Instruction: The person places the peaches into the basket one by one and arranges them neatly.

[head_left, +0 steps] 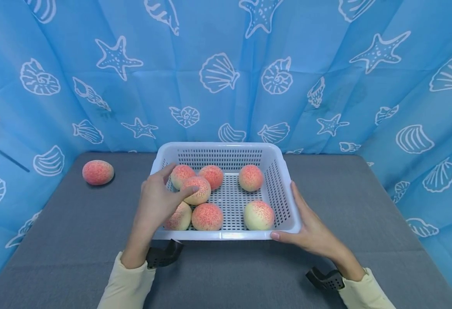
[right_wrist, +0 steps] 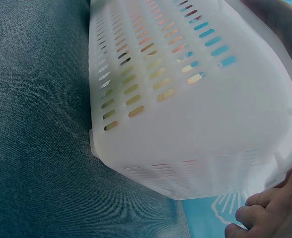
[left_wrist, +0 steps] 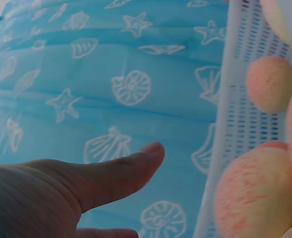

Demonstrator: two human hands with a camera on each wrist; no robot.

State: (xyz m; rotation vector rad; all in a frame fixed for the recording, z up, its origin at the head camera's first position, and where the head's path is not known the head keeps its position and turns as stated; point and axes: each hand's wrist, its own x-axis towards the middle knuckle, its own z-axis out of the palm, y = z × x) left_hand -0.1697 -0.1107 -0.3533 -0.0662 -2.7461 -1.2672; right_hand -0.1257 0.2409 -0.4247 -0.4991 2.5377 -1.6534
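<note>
Left hand [head_left: 157,205] grips a peach [head_left: 197,190] over the basket [head_left: 283,189]; right hand [head_left: 310,229], fingers straight, steadies its corner.

The head view is bright and evenly lit, with soft light seemingly from above: shadows under the white basket [head_left: 226,235] and beside the lone peach [head_left: 98,172] on the grey table [head_left: 75,240] are faint and short. Straight lines bow toward the edges, a wide-lens distortion. The left wrist view is soft and hazy; the thumb [left_wrist: 111,171] and nearest peach [left_wrist: 255,193] are out of focus, and the upper right corner washes out to glare. The right wrist view is sharper on the cloth, with the basket wall [right_wrist: 195,124] overexposed and a dark shadow beneath it.
</note>
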